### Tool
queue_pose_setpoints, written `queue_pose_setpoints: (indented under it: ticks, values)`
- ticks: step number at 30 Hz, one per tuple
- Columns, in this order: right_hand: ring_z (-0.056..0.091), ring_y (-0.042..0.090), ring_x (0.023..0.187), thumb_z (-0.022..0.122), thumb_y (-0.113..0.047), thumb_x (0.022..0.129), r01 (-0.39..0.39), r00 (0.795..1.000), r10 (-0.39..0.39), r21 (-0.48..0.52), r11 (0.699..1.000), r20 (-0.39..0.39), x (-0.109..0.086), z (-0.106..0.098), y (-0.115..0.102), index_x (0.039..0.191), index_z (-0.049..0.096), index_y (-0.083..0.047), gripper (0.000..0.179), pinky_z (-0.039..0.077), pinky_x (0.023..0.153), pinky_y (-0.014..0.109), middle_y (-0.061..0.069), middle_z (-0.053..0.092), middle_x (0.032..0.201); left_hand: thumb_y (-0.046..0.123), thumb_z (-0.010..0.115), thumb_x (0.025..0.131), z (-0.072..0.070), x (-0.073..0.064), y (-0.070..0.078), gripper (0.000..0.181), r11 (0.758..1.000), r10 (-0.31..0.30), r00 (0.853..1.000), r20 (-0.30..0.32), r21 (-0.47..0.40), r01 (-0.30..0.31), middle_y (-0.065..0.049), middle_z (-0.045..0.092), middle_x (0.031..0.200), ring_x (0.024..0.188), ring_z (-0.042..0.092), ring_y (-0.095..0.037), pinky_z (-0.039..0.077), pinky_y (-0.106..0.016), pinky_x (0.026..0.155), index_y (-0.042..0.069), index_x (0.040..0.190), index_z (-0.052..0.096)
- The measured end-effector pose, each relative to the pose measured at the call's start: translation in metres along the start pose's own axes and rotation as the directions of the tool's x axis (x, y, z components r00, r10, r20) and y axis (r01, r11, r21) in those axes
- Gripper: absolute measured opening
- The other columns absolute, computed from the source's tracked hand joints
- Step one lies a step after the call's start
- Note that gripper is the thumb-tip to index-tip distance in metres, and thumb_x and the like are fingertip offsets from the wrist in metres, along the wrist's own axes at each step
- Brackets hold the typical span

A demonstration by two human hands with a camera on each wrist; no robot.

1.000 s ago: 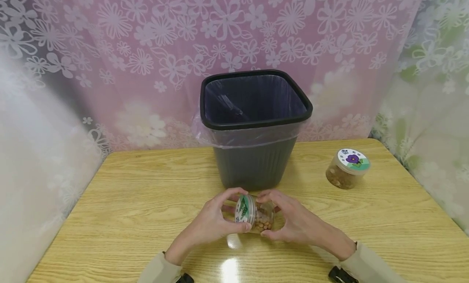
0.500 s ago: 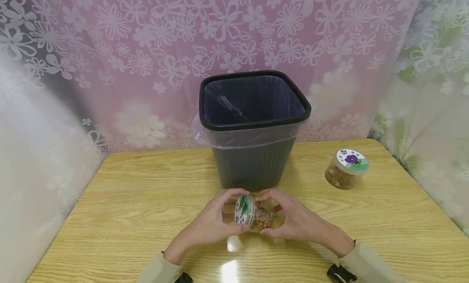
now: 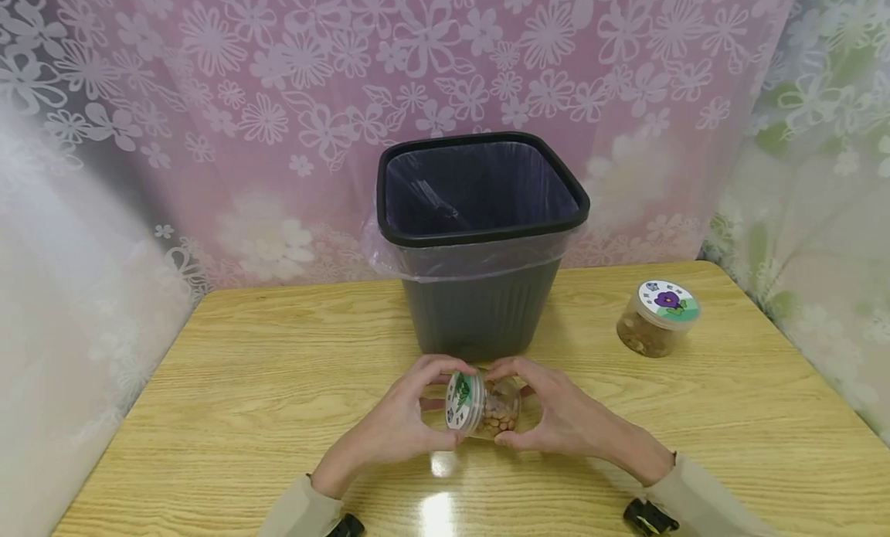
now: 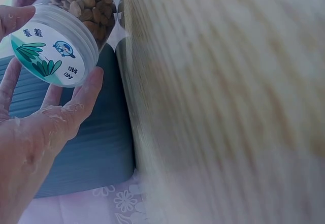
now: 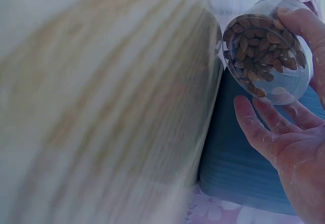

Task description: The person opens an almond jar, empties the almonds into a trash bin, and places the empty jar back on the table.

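A clear plastic jar of almonds [image 3: 499, 415] is held on its side just in front of the dark bin, its lid facing left. My left hand [image 3: 396, 417] grips the white-rimmed lid [image 3: 462, 400], thumb at its lower edge and fingers over the top. The lid's label has green leaves and printed characters in the left wrist view [image 4: 48, 56]. My right hand [image 3: 566, 409] holds the jar's body near its base, thumb below and fingers above. In the right wrist view the almonds [image 5: 259, 49] show through the jar's round bottom.
A black bin [image 3: 480, 305] with a thin translucent liner stands at the table's back middle. To the right is a second lidded jar [image 3: 653, 324], upright, with a purple flower label. Floral curtains [image 3: 313, 96] hang behind the wooden table [image 3: 278, 351].
The left thumb has slid slightly down and left on the lid, uncovering more of the label. The right hand and the jar's position look nearly the same.
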State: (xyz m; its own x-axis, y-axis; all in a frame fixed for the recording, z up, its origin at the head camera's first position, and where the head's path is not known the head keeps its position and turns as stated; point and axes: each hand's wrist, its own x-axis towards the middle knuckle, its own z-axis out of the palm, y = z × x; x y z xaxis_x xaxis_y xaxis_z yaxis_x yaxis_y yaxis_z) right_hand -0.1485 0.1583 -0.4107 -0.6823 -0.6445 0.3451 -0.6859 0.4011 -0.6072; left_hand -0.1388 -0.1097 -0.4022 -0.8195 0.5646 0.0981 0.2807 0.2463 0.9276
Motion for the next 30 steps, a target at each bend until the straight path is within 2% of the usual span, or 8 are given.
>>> queue_pose_setpoints:
  ticks: [8,17,20,30]
  values:
    - [0.062,0.015,0.119,0.091,-0.028,0.077,0.102,0.993,-0.108,-0.130,0.986,-0.038,0.0001,0.0014,0.0002,0.128,0.057,-0.011,0.064,0.058,0.095,0.038,-0.003,0.060,0.131,0.000,0.080,0.075,0.0014,-0.0003,0.0000,0.077,1.000,-0.004,1.000,-0.010,0.013,0.004,0.003,0.045,0.142,0.127,0.052,-0.025,0.056,-0.032,0.099,0.035,0.138,0.053]
    - [0.064,0.018,0.114,0.091,-0.027,0.076,0.090,0.995,-0.093,-0.112,0.990,-0.030,0.0020,-0.0008,-0.0004,0.127,0.057,-0.012,0.063,0.058,0.083,0.030,-0.001,0.061,0.131,0.007,0.081,0.077,0.0011,-0.0007,0.0003,0.076,0.998,-0.017,1.000,-0.027,0.065,0.019,0.003,0.047,0.141,0.124,0.055,-0.025,0.057,-0.030,0.097,0.038,0.139,0.051]
    - [0.064,0.018,0.114,0.092,-0.027,0.076,0.086,0.996,-0.089,-0.108,0.990,-0.025,0.0022,-0.0015,-0.0003,0.128,0.057,-0.012,0.064,0.058,0.083,0.029,0.000,0.061,0.132,0.010,0.081,0.077,0.0009,-0.0003,0.0010,0.076,0.996,-0.032,0.999,-0.033,0.084,0.035,0.003,0.047,0.141,0.123,0.055,-0.024,0.057,-0.028,0.095,0.039,0.140,0.050]
    - [0.064,0.017,0.114,0.092,-0.026,0.076,0.086,0.996,-0.089,-0.091,0.992,-0.031,0.0018,-0.0011,0.0004,0.128,0.057,-0.013,0.064,0.058,0.081,0.028,0.001,0.062,0.131,0.018,0.081,0.082,0.0001,0.0003,0.0018,0.072,0.994,-0.098,0.995,-0.024,0.043,0.099,0.000,0.046,0.142,0.124,0.057,-0.026,0.059,-0.026,0.089,0.041,0.142,0.048]
